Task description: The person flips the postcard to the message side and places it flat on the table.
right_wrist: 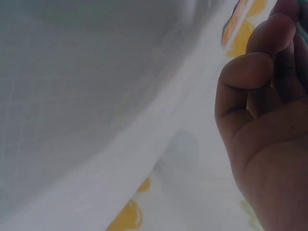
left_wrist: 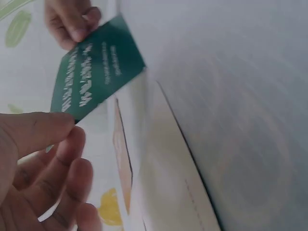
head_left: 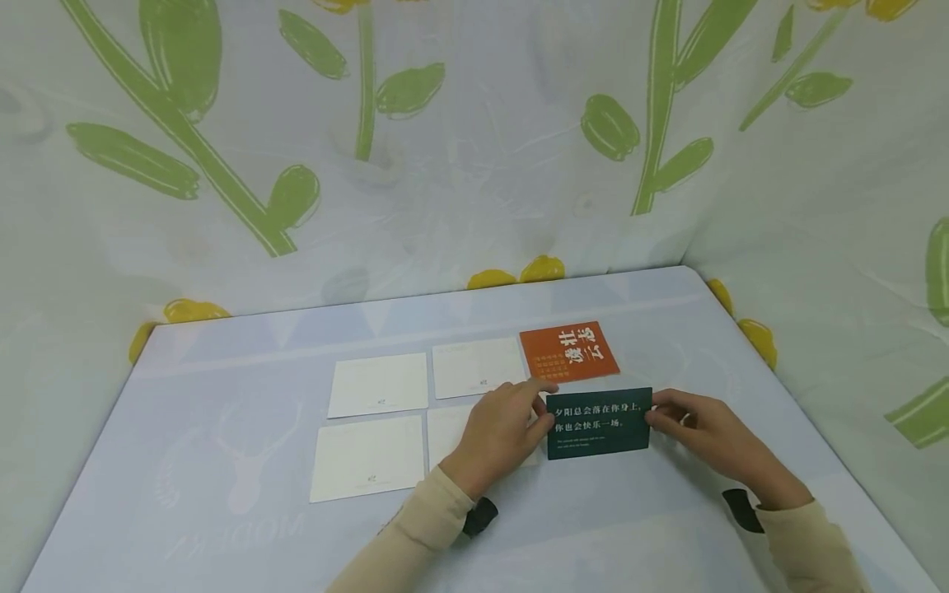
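Observation:
A dark green card (head_left: 599,424) with white lettering is held between both hands, raised over the table. My left hand (head_left: 504,424) pinches its left edge between thumb and fingers, also seen in the left wrist view, where the green card (left_wrist: 98,72) tilts away. On the opposite edge, my right hand (head_left: 700,428) pinches with thumb and fingertips. In the right wrist view the right hand (right_wrist: 269,110) shows curled fingers, and the card is almost wholly out of frame. Just behind the green card lies an orange card (head_left: 544,346) with white characters.
Several white cards lie in rows left of the orange one, among them a back-left card (head_left: 378,383) and a front-left card (head_left: 366,461). My left hand partly covers another white card (head_left: 445,428). A flower-patterned cloth (head_left: 474,165) hangs behind the pale table (head_left: 222,461).

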A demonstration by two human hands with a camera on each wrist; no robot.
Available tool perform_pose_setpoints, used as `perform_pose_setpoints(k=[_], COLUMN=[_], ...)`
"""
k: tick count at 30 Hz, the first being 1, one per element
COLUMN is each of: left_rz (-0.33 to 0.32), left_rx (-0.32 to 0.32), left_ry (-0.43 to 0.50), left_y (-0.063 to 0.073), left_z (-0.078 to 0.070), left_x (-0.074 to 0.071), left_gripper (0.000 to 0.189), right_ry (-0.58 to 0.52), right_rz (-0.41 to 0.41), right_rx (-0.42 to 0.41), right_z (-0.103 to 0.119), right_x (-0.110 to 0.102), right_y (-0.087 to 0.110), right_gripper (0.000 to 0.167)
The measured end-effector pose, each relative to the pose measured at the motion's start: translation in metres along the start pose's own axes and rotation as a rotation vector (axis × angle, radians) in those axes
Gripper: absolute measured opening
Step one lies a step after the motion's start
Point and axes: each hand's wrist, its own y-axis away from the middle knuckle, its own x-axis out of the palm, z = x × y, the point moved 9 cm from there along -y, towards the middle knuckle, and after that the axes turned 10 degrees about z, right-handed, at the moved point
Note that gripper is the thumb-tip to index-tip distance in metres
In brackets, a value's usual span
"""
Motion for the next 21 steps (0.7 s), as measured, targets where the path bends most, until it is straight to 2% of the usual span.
perform_pose_setpoints(k=[3, 6, 10, 13, 21], left_rz=[0.02, 0.042, 0.104, 0.142, 0.182], left_rx=[-0.036, -0.058, -0.091, -0.119, -0.129], left_ry=[0.065, 0.083, 0.14, 0.217, 0.325], left_y=[0.001, 0.003, 0.005, 0.005, 0.006], left_z=[0.005, 0.009, 0.013, 0.015, 0.016], left_x=[0.001, 0.002, 0.009, 0.012, 0.016], left_gripper=[0.035, 0.027, 0.018, 0.017, 0.016], right_ry=[0.01, 0.02, 0.019, 0.009, -0.017], right_rz=[-0.006, -0.006, -0.007, -0.009, 0.01], right_rx=[-0.018, -0.021, -0.011, -0.011, 0.007], right_z=[0.002, 0.002, 0.001, 0.001, 0.002], right_x=[0.0, 0.0, 0.0, 0.0, 0.001], right_y=[0.0, 0.001, 0.003, 0.003, 0.005], right_gripper=[0.017, 0.014, 0.011, 0.011, 0.01])
